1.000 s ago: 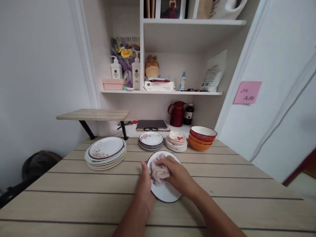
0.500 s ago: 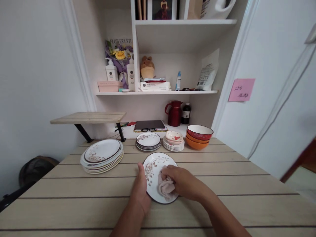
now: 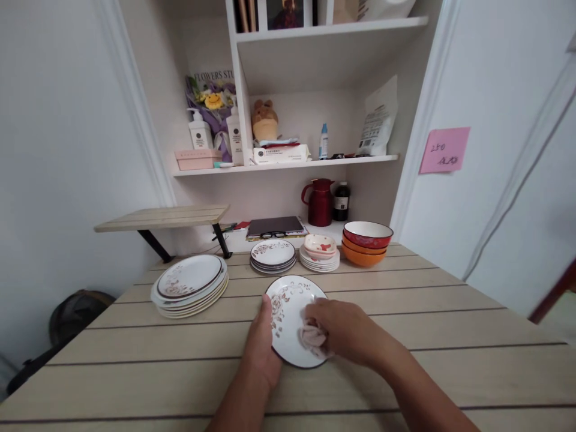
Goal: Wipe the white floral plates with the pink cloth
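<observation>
A white plate point(image 3: 288, 327) with a brown flower pattern and a dark rim is tilted up above the table in front of me. My left hand point(image 3: 263, 342) grips its left edge, thumb along the rim and the other fingers hidden beneath. Bunched in my right hand point(image 3: 339, 330) is a pale pinkish cloth point(image 3: 312, 337), pressed on the lower right of the plate's face. Behind it stand a stack of small flowered plates point(image 3: 273, 252) and a stack of small white plates point(image 3: 320, 261) topped by little dishes point(image 3: 320, 245).
Larger plates point(image 3: 191, 277) are stacked at the left, near a raised wooden shelf point(image 3: 162, 217) on black legs. Red and orange bowls point(image 3: 366, 243) stand nested at the back right. A red jug point(image 3: 320, 203), a dark bottle point(image 3: 341, 202) and a laptop point(image 3: 275, 226) are behind.
The cloth in my right hand has shifted slightly across the plate's face. My left hand keeps its hold on the plate. The whole view has turned a little.
</observation>
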`<action>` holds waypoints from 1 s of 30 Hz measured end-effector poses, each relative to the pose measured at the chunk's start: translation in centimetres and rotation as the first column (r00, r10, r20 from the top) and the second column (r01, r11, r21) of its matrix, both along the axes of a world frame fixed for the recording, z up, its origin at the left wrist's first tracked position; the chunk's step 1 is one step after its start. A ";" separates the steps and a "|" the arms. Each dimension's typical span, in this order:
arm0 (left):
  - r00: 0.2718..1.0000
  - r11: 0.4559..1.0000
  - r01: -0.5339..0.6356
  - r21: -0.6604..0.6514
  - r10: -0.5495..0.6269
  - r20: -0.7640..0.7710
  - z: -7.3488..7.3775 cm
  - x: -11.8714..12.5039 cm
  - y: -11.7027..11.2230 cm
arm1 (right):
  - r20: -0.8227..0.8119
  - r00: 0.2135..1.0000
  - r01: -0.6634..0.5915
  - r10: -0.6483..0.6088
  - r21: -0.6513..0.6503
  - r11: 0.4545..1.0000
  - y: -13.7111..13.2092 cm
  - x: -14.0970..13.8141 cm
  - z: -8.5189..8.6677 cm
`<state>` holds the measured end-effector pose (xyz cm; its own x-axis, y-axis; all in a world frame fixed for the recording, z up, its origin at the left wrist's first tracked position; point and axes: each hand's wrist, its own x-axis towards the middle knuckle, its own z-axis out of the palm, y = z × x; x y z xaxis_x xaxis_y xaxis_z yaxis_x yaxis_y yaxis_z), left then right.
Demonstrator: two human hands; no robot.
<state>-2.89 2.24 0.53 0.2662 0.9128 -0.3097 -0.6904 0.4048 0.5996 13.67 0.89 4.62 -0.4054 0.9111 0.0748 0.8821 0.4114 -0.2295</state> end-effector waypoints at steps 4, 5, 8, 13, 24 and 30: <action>0.997 0.998 0.049 0.040 -0.051 0.052 -0.2 -0.2 0.1 | -0.069 0.986 -0.145 0.150 0.074 0.987 -0.6 -2.9 -0.3; 0.996 0.996 0.063 0.057 -0.067 0.066 -0.3 -0.2 0.1 | -0.095 0.985 -0.132 0.142 0.101 0.986 -0.4 -3.4 -0.4; 0.992 0.992 0.077 0.098 -0.086 0.091 -0.6 -0.2 0.4 | -0.176 0.983 -0.026 0.054 0.158 0.987 0.9 -3.6 -0.7; 0.994 0.989 0.070 0.130 -0.080 0.069 -1.6 -0.5 0.9 | -0.129 0.972 0.213 -0.197 0.127 0.969 2.5 -0.3 -0.5; 0.988 0.984 0.078 0.158 -0.098 0.123 -2.5 -1.1 1.4 | -0.204 0.978 0.044 -0.037 0.031 0.999 1.3 -0.7 -1.2; 0.981 0.980 0.066 0.187 -0.098 0.168 -2.7 -0.9 1.6 | -0.426 0.898 0.124 -0.111 0.002 0.992 2.0 -1.4 -1.4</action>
